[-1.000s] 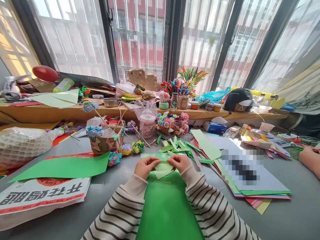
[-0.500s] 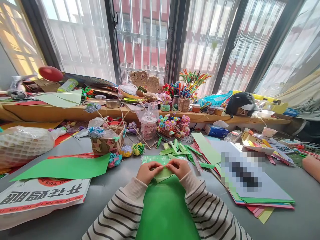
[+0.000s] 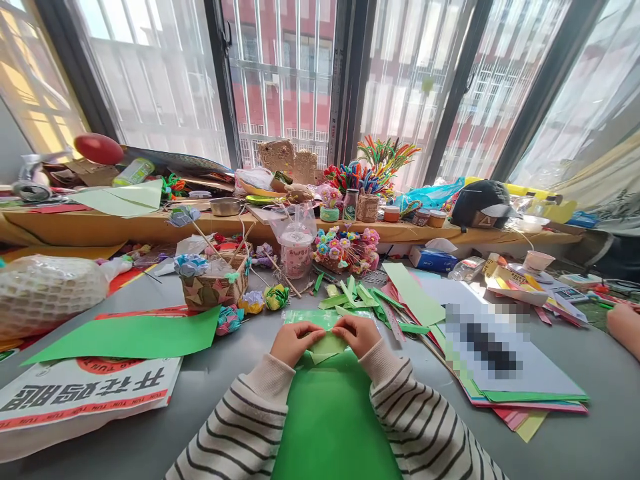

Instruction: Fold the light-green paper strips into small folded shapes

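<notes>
Between my hands is a small piece of light green folded paper (image 3: 327,345). My left hand (image 3: 296,341) pinches its left side, thumb and fingers together. At its right side my right hand (image 3: 357,335) grips it the same way. Both hands are just above the far end of a large green sheet (image 3: 335,420) that runs toward me. A clear plastic bag (image 3: 295,317) lies flat behind my fingers. Beyond it are cut green paper strips (image 3: 355,297) in a loose pile.
Stacked coloured paper (image 3: 540,393) lies at the right, a green sheet (image 3: 135,337) on a printed bag (image 3: 90,400) at the left. A basket with paper flowers (image 3: 215,287) and a plastic cup (image 3: 296,253) stand behind. Another person's hand (image 3: 624,327) is at the right edge.
The light green paper shows more of its face between my hands, its lower edge slightly higher. My fingers still pinch both sides. The other person's hand has shifted slightly.
</notes>
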{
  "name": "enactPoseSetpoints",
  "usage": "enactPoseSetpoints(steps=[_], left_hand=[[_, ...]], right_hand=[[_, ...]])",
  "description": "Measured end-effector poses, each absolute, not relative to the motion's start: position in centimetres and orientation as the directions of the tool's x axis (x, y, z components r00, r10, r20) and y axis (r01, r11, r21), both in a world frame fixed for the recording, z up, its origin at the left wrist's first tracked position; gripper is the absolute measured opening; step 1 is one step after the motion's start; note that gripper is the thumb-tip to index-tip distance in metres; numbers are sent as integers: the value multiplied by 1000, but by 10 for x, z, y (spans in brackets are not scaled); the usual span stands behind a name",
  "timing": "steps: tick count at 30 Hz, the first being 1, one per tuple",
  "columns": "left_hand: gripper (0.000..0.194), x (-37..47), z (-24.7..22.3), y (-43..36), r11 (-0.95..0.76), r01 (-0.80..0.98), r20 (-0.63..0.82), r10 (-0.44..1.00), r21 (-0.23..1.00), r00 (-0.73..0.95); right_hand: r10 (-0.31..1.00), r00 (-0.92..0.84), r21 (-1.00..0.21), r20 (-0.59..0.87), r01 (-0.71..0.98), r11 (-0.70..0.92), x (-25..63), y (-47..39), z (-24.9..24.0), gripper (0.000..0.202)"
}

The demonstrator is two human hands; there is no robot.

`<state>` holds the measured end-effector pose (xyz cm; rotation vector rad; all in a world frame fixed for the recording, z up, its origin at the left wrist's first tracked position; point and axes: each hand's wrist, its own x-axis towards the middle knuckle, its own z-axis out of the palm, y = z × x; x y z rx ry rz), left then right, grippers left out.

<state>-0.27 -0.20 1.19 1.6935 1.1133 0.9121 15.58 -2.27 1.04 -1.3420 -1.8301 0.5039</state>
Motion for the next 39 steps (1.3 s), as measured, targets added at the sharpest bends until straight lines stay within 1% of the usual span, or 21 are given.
enactPoseSetpoints(steps=[2,7,13,16,19,21,24,27,31,34,39], left_hand=[[21,-3,14,-3,-195,279,94,937,940,338],[23,2,16,-5,-97,241,41,973,966,225],[23,-1,18,-5,-99,194,38,955,976,295],[22,-2,18,-4,-97,194,39,958,976,283],[22,-3,18,-4,-101,192,47,963,976,266],[22,-3,18,-4,-101,194,47,964,976,262],[23,-3,18,-5,-88,197,36,967,976,251],[24,-3,18,-4,-72,185,25,969,980,245],[23,-3,19,-4,-35,164,-12,962,986,274],[23,-3,21,-4,25,130,-62,956,991,288],[25,-1,21,-4,32,92,-55,965,995,258]], right_hand=[[922,-133,-700,364,614,364,157,-23,11,12],[923,-134,-700,361,614,363,160,-24,15,14],[923,-114,-734,368,573,364,165,-22,15,14],[943,-62,-782,326,543,306,166,-21,13,14],[971,8,-858,239,470,207,166,-19,12,15],[976,32,-885,213,429,179,166,-19,11,16],[971,77,-891,227,419,175,169,-19,11,18],[964,121,-880,239,446,163,172,-18,10,20],[957,99,-862,271,468,196,174,-15,7,19],[951,103,-866,292,451,216,173,-14,6,19],[952,114,-902,283,369,224,173,-15,7,23]])
